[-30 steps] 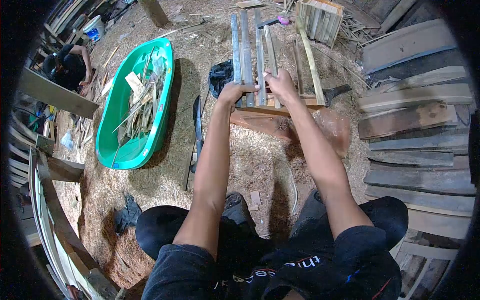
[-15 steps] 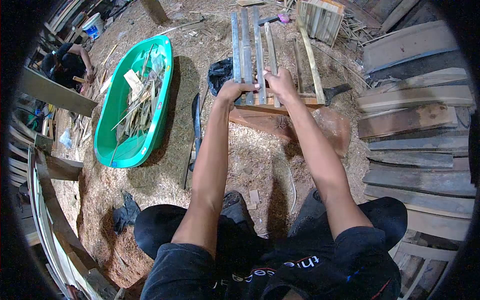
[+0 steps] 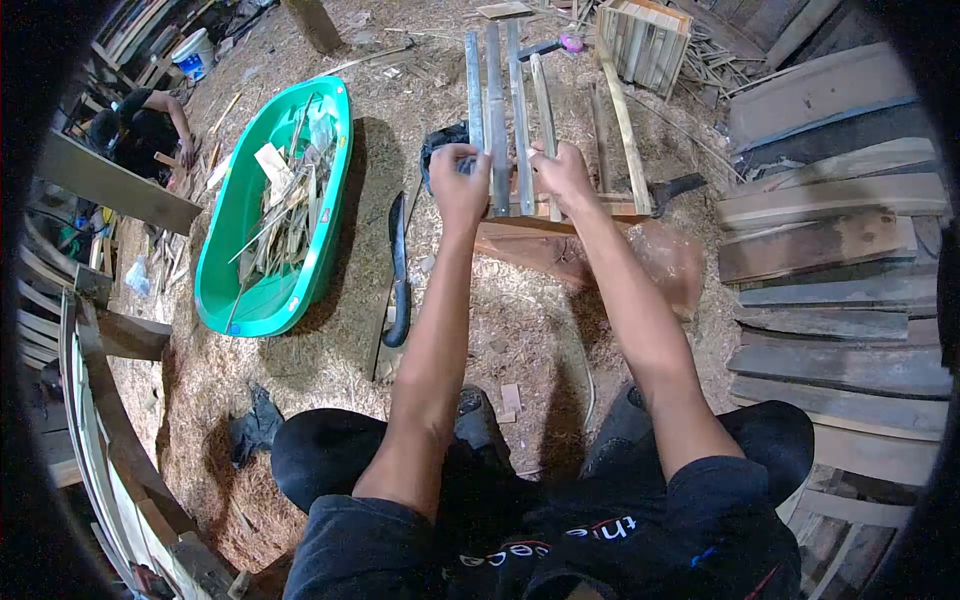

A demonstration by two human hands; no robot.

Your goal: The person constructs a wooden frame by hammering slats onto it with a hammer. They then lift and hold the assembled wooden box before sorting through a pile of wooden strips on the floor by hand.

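Note:
Several narrow slats lie side by side in front of me, their near ends over a wooden block (image 3: 530, 246). My left hand (image 3: 461, 185) is closed at the near part of the leftmost slat (image 3: 474, 90), with its fingertips on the edge; the palm side is hidden. Between my hands lie two more grey slats, a long one (image 3: 494, 95) and another (image 3: 519, 110). My right hand (image 3: 563, 176) is closed on a shorter wooden slat (image 3: 544, 100), its thumb along the left side. A longer pale strip (image 3: 624, 125) lies to the right of it.
A green tub (image 3: 208, 270) of wood scraps stands at left, with a machete (image 3: 399, 265) beside it. A hammer-like tool (image 3: 545, 48) and a slatted wooden box (image 3: 645, 45) lie beyond. Boards (image 3: 830, 200) line the right. Another person (image 3: 145, 125) crouches at far left.
My left hand has moved left from the near ends of the middle slats to the leftmost slat. My right hand stays on its slat. The view has shifted slightly.

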